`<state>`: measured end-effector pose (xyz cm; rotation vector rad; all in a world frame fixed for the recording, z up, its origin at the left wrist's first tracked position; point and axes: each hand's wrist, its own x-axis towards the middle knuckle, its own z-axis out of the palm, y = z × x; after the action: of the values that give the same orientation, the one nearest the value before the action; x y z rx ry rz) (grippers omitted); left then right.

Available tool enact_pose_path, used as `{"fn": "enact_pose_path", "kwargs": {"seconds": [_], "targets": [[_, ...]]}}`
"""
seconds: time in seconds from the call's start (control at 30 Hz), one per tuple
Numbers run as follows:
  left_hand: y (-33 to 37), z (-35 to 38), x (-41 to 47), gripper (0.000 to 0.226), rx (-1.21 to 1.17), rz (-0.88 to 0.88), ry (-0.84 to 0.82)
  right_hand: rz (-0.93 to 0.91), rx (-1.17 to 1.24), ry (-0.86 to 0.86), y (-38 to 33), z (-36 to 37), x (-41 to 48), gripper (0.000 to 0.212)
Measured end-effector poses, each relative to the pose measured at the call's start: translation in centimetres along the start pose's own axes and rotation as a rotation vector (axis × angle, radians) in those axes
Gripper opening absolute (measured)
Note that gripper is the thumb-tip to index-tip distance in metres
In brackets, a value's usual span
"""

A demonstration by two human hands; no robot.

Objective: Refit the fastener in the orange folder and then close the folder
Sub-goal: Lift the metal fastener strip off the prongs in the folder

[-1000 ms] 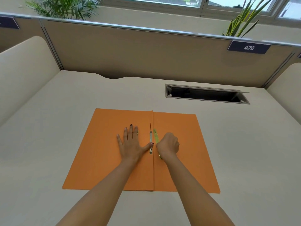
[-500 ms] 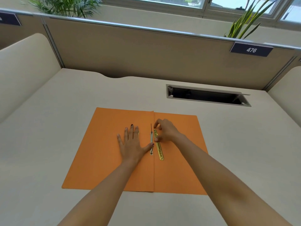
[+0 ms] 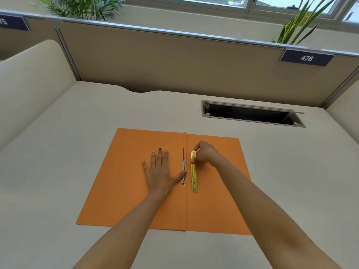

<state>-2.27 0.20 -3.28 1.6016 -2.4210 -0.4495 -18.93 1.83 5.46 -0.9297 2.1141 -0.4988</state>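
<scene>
The orange folder (image 3: 126, 191) lies open and flat on the desk. My left hand (image 3: 159, 171) presses flat on its left half, fingers spread, thumb tip touching the thin metal prong strip (image 3: 183, 167) beside the centre fold. A gold fastener bar (image 3: 193, 173) lies lengthwise just right of the fold. My right hand (image 3: 206, 154) pinches the far end of that bar between thumb and fingers; the bar's near end rests on the folder.
A beige desk (image 3: 58, 152) with partition walls on three sides. An open cable slot (image 3: 250, 114) sits in the desk behind the folder to the right. Plants stand behind the back partition, which carries a sign reading 476 (image 3: 306, 58).
My right hand has moved from the bar's near end up to its far end and pinched it. The bar now lies straighter along the fold. My left hand has stayed put.
</scene>
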Motion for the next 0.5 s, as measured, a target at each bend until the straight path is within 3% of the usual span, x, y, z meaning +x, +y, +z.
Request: {"fn": "enact_pose_path", "kwargs": {"seconds": [0.1,0.2,0.33,0.43,0.5], "targets": [[0.1,-0.1,0.1,0.1,-0.012,-0.007,-0.04,0.001,0.413,0.042,1.0,-0.4,-0.7,0.043],[0.3,-0.3,0.2,0.097,-0.024,-0.011,-0.073,-0.026,0.666,0.126,1.8,-0.3,-1.5,0.032],[0.6,-0.7,0.4,0.091,-0.014,0.011,-0.076,0.077,0.945,0.047,2.1,0.1,-2.3,0.008],[0.9,-1.3,0.9,0.08,-0.105,0.053,-0.076,0.138,1.124,-0.012,1.6,0.4,-2.5,0.01],[1.2,-1.8,1.2,0.059,-0.258,0.057,-0.077,0.136,1.169,-0.036,1.4,0.7,-2.7,0.019]]}}
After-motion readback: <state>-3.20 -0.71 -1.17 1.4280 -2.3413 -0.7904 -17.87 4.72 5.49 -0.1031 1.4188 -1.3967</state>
